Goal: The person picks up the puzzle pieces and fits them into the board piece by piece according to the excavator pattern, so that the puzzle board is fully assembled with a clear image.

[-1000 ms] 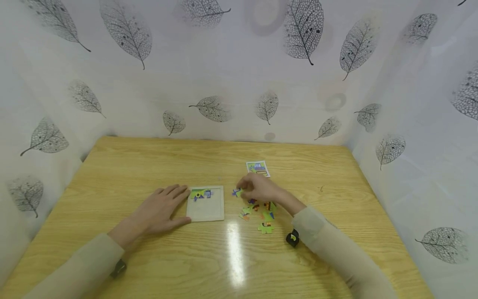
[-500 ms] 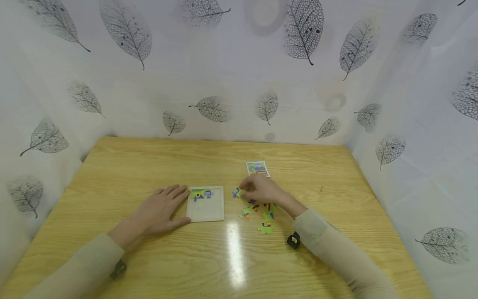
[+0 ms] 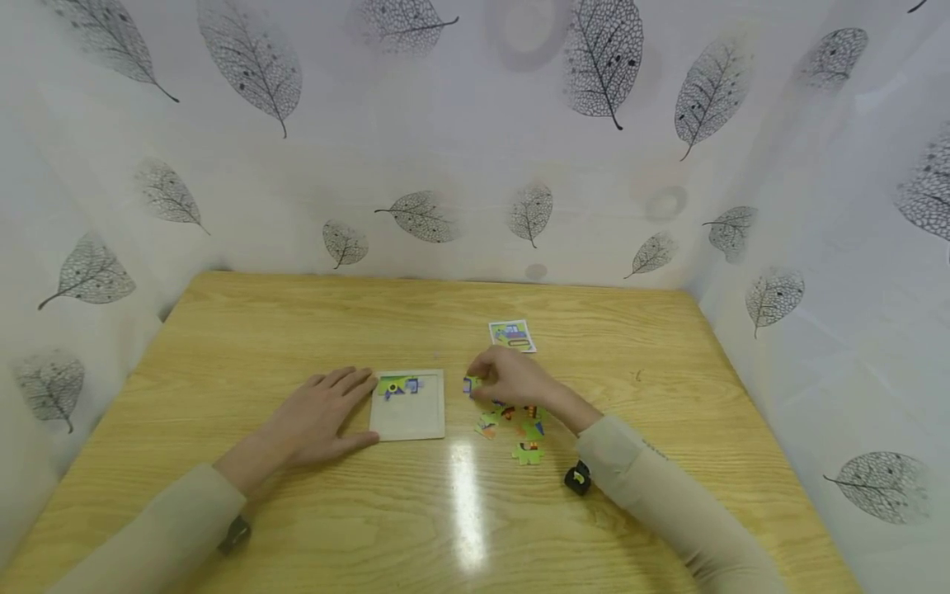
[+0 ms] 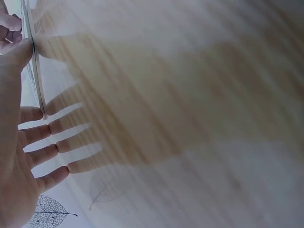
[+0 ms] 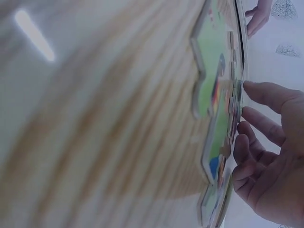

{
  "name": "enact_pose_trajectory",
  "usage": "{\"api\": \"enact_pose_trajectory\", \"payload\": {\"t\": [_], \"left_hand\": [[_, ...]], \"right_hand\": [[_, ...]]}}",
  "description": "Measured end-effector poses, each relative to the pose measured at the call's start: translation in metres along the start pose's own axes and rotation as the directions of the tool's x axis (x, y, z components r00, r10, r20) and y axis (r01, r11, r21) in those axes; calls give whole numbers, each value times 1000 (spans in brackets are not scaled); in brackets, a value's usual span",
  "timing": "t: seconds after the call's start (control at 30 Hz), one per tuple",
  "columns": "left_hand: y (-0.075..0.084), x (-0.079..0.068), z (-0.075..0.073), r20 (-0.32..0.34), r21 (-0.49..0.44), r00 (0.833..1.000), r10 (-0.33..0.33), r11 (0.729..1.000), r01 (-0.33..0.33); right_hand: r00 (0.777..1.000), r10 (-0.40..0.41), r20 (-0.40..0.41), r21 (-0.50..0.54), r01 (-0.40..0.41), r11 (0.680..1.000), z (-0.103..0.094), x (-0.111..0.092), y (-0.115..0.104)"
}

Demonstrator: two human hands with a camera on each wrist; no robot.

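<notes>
My left hand (image 3: 322, 417) lies spread at the left edge of a square, pale puzzle tray (image 3: 408, 421), its fingertips and thumb touching the rim. Joined green and purple pieces (image 3: 401, 386) line the upper left of the tray. Right of the tray, my right hand (image 3: 512, 379) pinches a purple and green puzzle piece (image 3: 469, 385) between thumb and index finger, partly hidden by the fingers. In the right wrist view, thumb and index finger (image 5: 263, 126) come together low over the pieces while the other fingers curl.
Loose puzzle pieces (image 3: 529, 453) lie scattered below my right hand, some overlapping. Behind it is a small picture card (image 3: 512, 333) with a purple vehicle on green. The wooden table (image 3: 334, 520) meets a leaf-patterned curtain (image 3: 460, 148) at the back and sides.
My right hand has shifted slightly left, and the puzzle piece at its fingertips has turned. My left hand and the tray have stayed in place.
</notes>
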State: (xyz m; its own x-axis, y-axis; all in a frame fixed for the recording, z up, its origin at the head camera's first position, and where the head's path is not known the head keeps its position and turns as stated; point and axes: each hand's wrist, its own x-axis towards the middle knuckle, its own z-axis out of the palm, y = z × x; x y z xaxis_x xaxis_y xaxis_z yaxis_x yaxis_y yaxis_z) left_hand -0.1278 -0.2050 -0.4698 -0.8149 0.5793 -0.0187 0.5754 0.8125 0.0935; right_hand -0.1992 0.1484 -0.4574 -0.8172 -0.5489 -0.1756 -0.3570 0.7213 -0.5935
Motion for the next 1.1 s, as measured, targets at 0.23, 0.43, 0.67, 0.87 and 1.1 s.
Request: {"api": "enact_pose_trajectory", "payload": {"t": [0.23,0.43,0.67,0.87,1.1], "left_hand": [[0,0,-1,4,1,1000,1,1000,-1],[-1,0,0,0,1,1000,4,1000,-4],[-1,0,0,5,0,1000,6,1000,-6],[-1,0,1,3,-2,1000,5,1000,-5],[-1,0,0,-1,-3,1000,6,1000,-6]], "right_hand": [[1000,2,-3,-14,-2,1000,1,0,-2],[1000,20,8,26,-20,999,1,0,-2],[998,58,6,135,-58,989,1,0,4],[999,41,-7,210,-39,977,-3,-2,8],[1000,18,-7,276,-16,961,-8,-2,5]]}}
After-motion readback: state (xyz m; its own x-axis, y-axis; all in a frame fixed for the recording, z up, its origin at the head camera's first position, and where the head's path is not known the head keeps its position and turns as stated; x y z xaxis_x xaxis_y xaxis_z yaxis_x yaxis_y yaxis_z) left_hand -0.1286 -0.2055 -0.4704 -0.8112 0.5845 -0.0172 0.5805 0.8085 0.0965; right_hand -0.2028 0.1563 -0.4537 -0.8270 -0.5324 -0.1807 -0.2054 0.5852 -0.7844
